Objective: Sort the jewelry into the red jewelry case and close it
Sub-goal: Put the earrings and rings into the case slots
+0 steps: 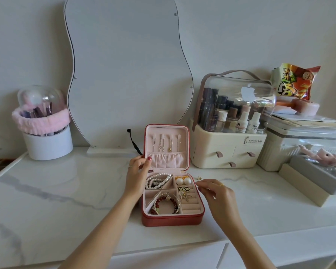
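A small gold stud (198, 178) lies loose on the counter (66, 191), just beside the open red case (173, 220) at its 3 o'clock. It sits at 11 o'clock from the right hand (219, 195), the nearer one, whose curled fingers hover close, holding nothing I can see. The left hand (137, 171) grips the upright lid's (167, 144) left edge. Pearls, bracelets and earrings already fill the case.

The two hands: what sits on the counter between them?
In the head view, the open red jewelry case lies between the left hand, which holds its lid edge, and the right hand, beside its right wall.
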